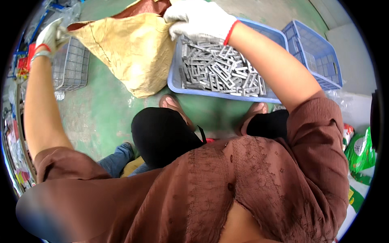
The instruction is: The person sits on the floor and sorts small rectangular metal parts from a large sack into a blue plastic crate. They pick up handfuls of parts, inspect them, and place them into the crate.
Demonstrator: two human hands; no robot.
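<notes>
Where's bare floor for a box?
Green floor between grey basket and yellow sack; another patch between the feet, bordering the blue crate. Crowded: the crate, heaped with grey parts, sack overlapping its left end.

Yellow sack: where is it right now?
Head view, upper left of centre: the yellow sack is held between the gloved left hand and right hand, at the left end of the blue crate of grey parts.

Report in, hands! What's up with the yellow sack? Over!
Left hand, right hand: both gripping yellow sack by its top edge, wide apart. Reddish-brown inside showing. Right forearm hides part of blue crate of grey pieces.
</notes>
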